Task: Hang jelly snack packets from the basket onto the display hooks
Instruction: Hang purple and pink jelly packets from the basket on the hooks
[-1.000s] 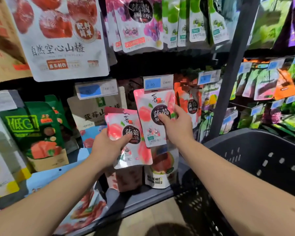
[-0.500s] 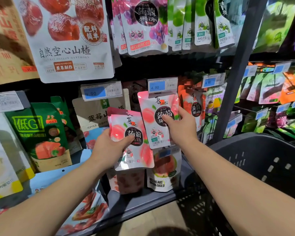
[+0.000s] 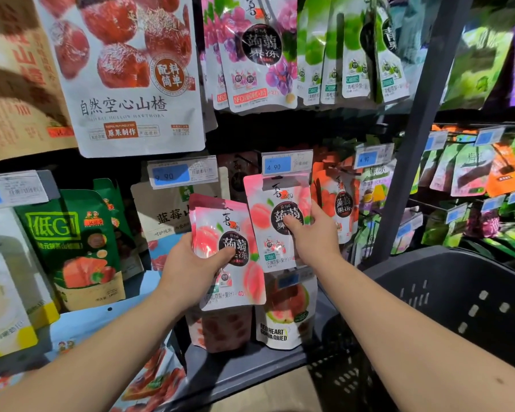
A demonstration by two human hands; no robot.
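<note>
While the left hand (image 3: pixel 188 272) grips spare packets (image 3: pixel 220 230), the right hand (image 3: pixel 312 239) pinches one packet (image 3: pixel 265 209); its top hole should meet the hook squarely.

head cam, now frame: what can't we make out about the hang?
Head view only:
1. Hook engagement: the price tag covers the top of the peach packet pinched by the right hand; the hook is unseen.
2. Count in the held stack: the left hand grips it, and its front face covers the rest.
3. Basket contents: the interior is dark and cut off by the right edge.
</note>
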